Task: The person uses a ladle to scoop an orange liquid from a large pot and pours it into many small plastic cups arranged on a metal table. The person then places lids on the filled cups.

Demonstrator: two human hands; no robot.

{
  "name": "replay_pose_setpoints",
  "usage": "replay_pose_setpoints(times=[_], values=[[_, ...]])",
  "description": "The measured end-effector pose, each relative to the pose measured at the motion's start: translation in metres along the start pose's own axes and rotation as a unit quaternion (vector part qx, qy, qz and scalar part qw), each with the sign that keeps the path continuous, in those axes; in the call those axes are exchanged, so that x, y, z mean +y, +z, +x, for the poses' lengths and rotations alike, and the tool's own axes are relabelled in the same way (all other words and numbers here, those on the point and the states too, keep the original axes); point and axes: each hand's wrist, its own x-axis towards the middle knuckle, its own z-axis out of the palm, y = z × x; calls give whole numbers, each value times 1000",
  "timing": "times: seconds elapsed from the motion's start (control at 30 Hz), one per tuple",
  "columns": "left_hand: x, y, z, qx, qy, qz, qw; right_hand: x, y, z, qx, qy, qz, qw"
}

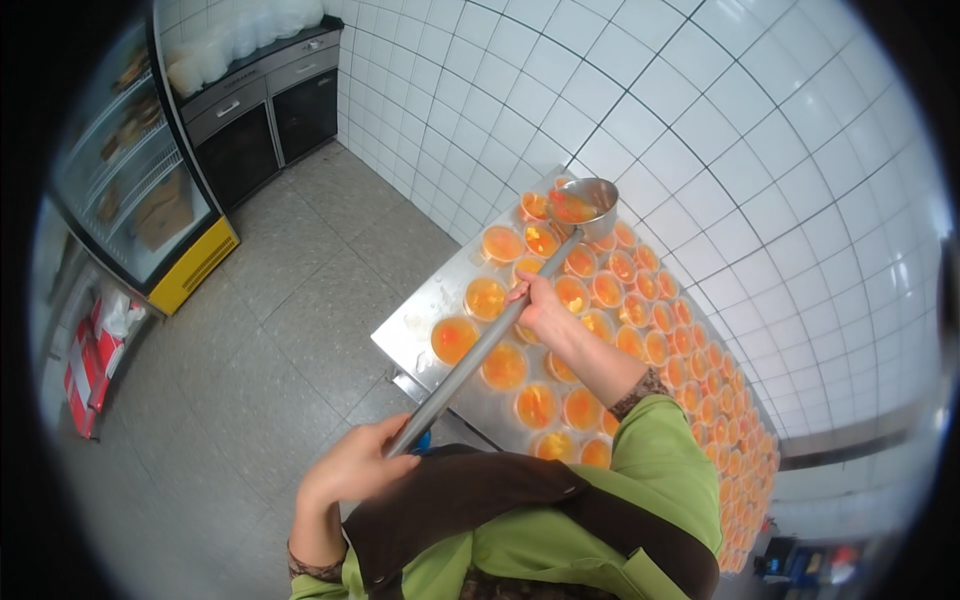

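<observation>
Both hands hold one long-handled metal ladle. My left hand (358, 459) grips the near end of its grey handle (457, 369), close to my apron. Farther up, my right hand (534, 300) is wrapped around the handle. The ladle's bowl (585, 208) is over the far corner of a stainless steel table (420, 330), above several cups. Orange-red soup with bits in it shows inside the bowl. Round clear plastic cups (454, 340) of orange liquid cover much of the table, some with yellow pieces that look like egg. My right arm hides part of the rows.
White tiled walls (720, 112) border the table. To the left stand a glass-door refrigerator (142, 172) with a yellow base and a dark cabinet (262, 112) topped with clear plastic bags (247, 37). Red packaging (94, 367) lies at far left. The floor (277, 285) is grey tile.
</observation>
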Motion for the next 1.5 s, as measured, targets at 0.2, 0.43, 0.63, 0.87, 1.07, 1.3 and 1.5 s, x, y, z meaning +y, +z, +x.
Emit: replay_pose_setpoints(times=[0.2,0.43,0.63,0.87,1.07,1.3,1.5], values=[[9,-4,8,46,66,184,980,-11,-2,-12,-7,9,55,998],[33,2,-17,57,99,319,941,-19,-22,-46,-128,86,198,968],[32,-12,-37,6,159,349,924,-2,-60,-105,-170,-13,264,949],[17,-37,-40,-182,231,372,880,63,-145,-201,-88,-149,369,913],[15,-16,-29,-357,213,409,812,149,-232,-281,55,-243,462,851],[17,99,-8,-500,235,429,715,256,-367,-347,122,-311,623,707],[-6,279,-22,-590,187,515,593,355,-532,-370,138,-341,710,600]])
